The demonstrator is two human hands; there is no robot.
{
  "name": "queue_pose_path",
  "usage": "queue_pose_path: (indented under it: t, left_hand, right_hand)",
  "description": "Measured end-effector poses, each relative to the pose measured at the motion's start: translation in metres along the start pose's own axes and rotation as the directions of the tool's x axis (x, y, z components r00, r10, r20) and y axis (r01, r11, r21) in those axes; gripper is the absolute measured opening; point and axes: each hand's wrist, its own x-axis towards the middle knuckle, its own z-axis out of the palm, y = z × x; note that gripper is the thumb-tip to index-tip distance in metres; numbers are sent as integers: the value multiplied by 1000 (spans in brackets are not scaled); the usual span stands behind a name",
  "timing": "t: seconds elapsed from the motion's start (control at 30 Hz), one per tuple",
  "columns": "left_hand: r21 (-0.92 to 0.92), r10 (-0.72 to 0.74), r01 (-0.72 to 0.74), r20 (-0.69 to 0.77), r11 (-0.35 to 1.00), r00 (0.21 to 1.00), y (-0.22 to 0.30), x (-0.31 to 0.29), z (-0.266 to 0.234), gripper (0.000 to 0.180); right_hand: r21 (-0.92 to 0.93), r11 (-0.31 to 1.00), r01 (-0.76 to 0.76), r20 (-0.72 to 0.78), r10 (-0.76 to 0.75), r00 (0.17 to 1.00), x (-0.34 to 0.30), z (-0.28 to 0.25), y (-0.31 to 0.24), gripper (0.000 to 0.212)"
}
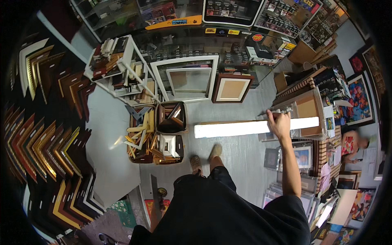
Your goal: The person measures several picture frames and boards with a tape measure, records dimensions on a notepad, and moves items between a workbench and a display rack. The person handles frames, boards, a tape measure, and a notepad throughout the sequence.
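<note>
My right hand [279, 123] is closed over the top of a long white frame-like piece [232, 129], seen edge-on, with a thin brown line along its far side. It stretches level across in front of me, above the floor. Whether it is a whole picture frame or a single board I cannot tell. Low at my left side, my left hand [164, 206] is in shadow and partly hidden by my body. Close to it stands a thin dark upright panel [154, 194]; the fingers are too unclear to show a grip.
Boxes of frame offcuts [169, 149] stand left of my feet. Ahead, a white frame [183, 77] and a brown frame [232, 88] lean against a glass counter [192, 38]. Corner samples [49, 147] cover the left wall. Stacked pictures [298, 155] line the right; another person [353, 143] is beyond.
</note>
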Motion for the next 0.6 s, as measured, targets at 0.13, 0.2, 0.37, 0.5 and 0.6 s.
queue_pose_path:
  t: [0.13, 0.2, 0.37, 0.5, 0.6]
  left_hand:
    - [-175, -190, 174, -76, 969, 979, -7, 31, 23, 25]
    - [-292, -294, 258, -88, 921, 952, -16, 39, 39, 24]
    - [-622, -514, 364, -73, 693, 854, -37, 45, 79, 24]
    - [-771, -572, 336, -45, 542, 819, -42, 43, 113, 25]
    - [-829, -577, 308, -22, 467, 816, -38, 43, 132, 25]
  right_hand:
    - [20, 999, -39, 133, 36, 990, 73, 56, 21, 58]
    - [34, 997, -69, 199, 61, 978, 106, 79, 36, 59]
    - [-3, 1000, 4, 239, -3, 971, 191, 155, 57, 60]
    - [38, 998, -51, 355, 34, 934, 265, 185, 67, 62]
    - [13, 998, -64, 357, 55, 932, 322, 206, 75, 67]
